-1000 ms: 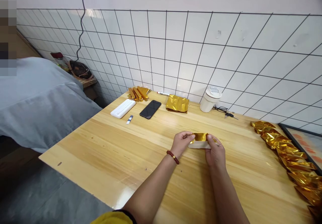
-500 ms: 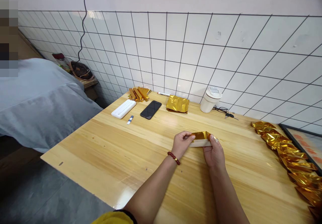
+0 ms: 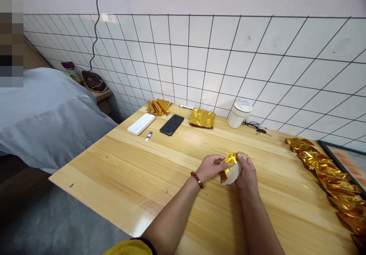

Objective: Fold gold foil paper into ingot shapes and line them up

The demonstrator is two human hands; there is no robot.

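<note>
Between my hands, above the wooden table (image 3: 137, 171), is a piece of gold foil paper (image 3: 231, 169) with a pale underside, partly folded and tilted. My left hand (image 3: 213, 166), with a beaded bracelet at the wrist, grips its left edge between thumb and fingers. At its right side my right hand (image 3: 248, 172) pinches the upper corner, thumb on top; the fingers behind the paper are partly hidden. Farther back lies a stack of gold foil sheets (image 3: 202, 118). Along the right edge runs a row of folded gold foil pieces (image 3: 326, 171).
A white power bank (image 3: 141, 124), a black phone (image 3: 172, 125) and gold strips (image 3: 159, 107) lie at the back left. A white lidded cup (image 3: 239, 113), glasses (image 3: 251, 124) and keys (image 3: 261, 131) are near the tiled wall. A person in a light shirt (image 3: 51, 113) is at left.
The foil paper has gone from a level, narrow folded strip to a tilted piece showing more of its pale underside. My left hand has shifted slightly right and down.
</note>
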